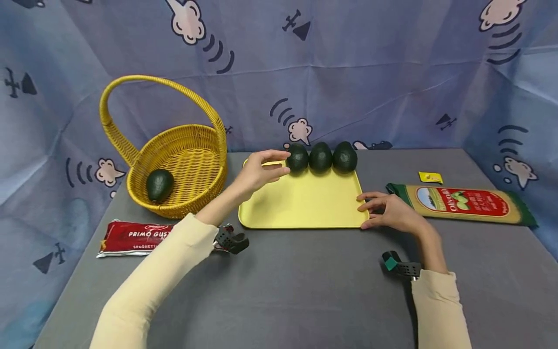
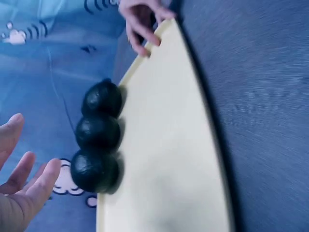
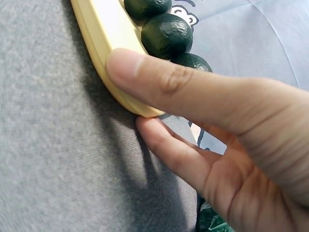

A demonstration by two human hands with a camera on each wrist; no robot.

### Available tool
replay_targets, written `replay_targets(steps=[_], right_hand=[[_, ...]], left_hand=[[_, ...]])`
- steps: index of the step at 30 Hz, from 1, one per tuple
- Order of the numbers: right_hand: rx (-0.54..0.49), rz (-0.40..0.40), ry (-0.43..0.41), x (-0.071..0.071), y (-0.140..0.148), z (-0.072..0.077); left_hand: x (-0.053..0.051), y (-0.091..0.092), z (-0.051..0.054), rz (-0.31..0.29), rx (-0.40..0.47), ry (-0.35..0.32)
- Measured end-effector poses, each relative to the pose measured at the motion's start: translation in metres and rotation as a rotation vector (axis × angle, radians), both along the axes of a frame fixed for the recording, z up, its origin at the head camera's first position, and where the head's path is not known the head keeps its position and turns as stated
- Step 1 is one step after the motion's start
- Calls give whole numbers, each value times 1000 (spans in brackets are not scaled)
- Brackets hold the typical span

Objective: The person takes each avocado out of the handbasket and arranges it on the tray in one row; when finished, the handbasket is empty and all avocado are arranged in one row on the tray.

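Three dark green avocados [image 1: 320,157] stand in a row along the far edge of a yellow tray [image 1: 305,203]. My left hand [image 1: 260,173] hovers over the tray's far left part, fingers spread and holding nothing. Its fingertips are near the leftmost avocado [image 1: 298,160]; the left wrist view shows a gap between the fingers [image 2: 42,186] and the avocados [image 2: 95,170]. At the tray's right front corner my right hand [image 1: 389,211] grips the rim, with the thumb [image 3: 159,79] on the tray's edge. Another avocado [image 1: 160,185] lies in a yellow wicker basket [image 1: 192,203].
The basket's tall handle [image 1: 165,82] arches up at the left. A red spaghetti packet [image 1: 135,237] lies in front of it, partly behind my left forearm. Right of the tray are a long pasta packet [image 1: 466,201] and a small yellow sachet [image 1: 430,178]. A patterned curtain [image 1: 370,87] hangs behind.
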State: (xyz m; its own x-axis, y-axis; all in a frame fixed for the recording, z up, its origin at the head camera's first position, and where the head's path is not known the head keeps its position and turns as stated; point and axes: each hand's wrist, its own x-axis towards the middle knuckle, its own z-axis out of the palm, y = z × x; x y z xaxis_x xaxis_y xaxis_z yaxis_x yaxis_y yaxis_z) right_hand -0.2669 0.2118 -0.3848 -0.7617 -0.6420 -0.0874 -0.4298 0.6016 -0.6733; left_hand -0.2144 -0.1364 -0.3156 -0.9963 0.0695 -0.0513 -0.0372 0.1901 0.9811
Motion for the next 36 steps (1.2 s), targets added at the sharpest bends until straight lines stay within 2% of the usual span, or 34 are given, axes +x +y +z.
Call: replay_targets(steps=[4, 8, 17, 22, 27, 31, 36], right_hand=[[-4, -7, -7, 0, 2, 0], [-2, -2, 0, -1, 3, 0], [-4, 1, 15, -2, 3, 0], [-1, 4, 25, -2, 2, 0], [0, -5, 32, -2, 3, 0], [2, 2, 28, 0, 3, 1], [-10, 16, 27, -1, 0, -1]], left_hand=[[24, -15, 7, -31, 53, -21], [44, -39, 10, -22, 90, -24], [76, -106, 17, 21, 53, -10], [87, -153, 17, -40, 11, 48], [91, -198, 11, -102, -27, 69], [90, -221, 9, -109, -152, 47], [91, -236, 9, -104, -313, -45]])
